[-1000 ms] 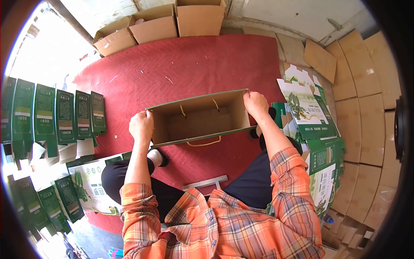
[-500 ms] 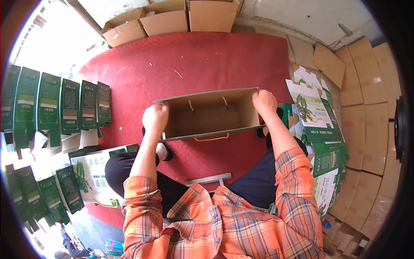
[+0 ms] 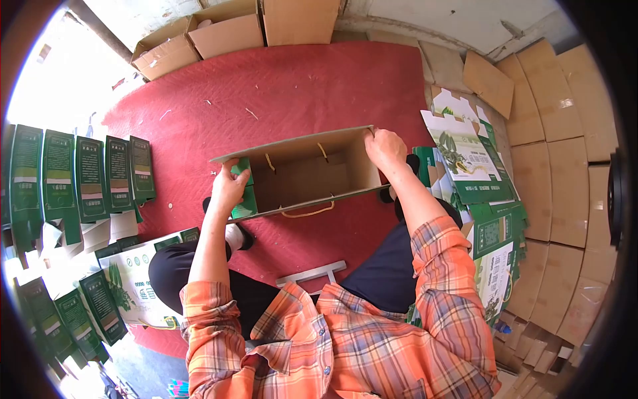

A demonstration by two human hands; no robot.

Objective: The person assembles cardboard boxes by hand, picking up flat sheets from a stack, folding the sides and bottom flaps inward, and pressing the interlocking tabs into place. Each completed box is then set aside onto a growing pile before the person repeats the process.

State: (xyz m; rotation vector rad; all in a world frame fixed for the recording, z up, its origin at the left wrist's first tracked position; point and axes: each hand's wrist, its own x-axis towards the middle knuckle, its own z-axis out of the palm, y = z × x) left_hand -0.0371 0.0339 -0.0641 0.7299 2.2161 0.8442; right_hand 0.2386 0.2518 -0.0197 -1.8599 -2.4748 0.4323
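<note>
A cardboard carry box with green edges is between my hands, its open side facing up toward me. Inside it the brown walls show, and yellow cord ends poke through the far wall. A yellow cord handle hangs outside the near wall. At the box's left end, my left hand has its fingers curled on a green end flap. My right hand grips the far right corner, thumb and fingers closed over the edge.
Green printed boxes stand in rows at left. Flat printed cartons are stacked at right beside piled brown cartons. Open brown boxes line the far edge of the red carpet. A pale metal bar lies between my legs.
Green flaps now show at the box's left end, where a brown wall was before. My left hand has shifted its fingers there; my right hand still holds the right corner.
</note>
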